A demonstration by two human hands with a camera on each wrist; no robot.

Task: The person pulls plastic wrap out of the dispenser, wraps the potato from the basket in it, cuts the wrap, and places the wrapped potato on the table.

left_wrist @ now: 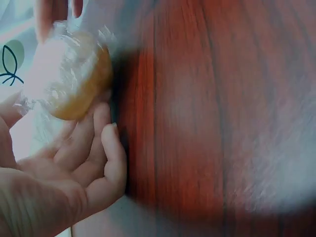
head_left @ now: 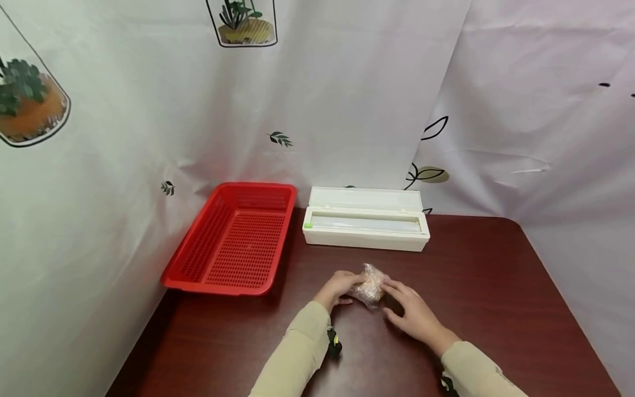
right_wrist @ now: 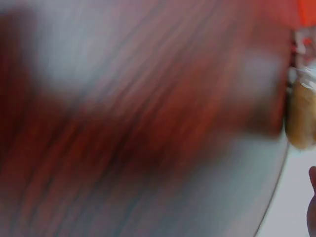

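A rounded yellow-brown item wrapped in crinkled clear film [head_left: 369, 286] is between both hands, close over the table [head_left: 486, 309]. My left hand [head_left: 342, 285] holds it from the left, thumb on the film and fingers beneath, as the left wrist view shows with the wrapped item [left_wrist: 81, 81] above the left hand's fingers [left_wrist: 111, 153]. My right hand [head_left: 414, 314] touches its right side with extended fingertips, the thumb standing apart below. At the right edge of the right wrist view, only part of the brown item [right_wrist: 301, 116] shows. Its exact kind is hidden by the film.
A red perforated plastic basket [head_left: 283, 248] stands at the back left. Behind the hands is a white cling film dispenser [head_left: 367, 240] with its lid raised and a roll inside. A printed white curtain [head_left: 347, 110] hangs along the table's back and sides.
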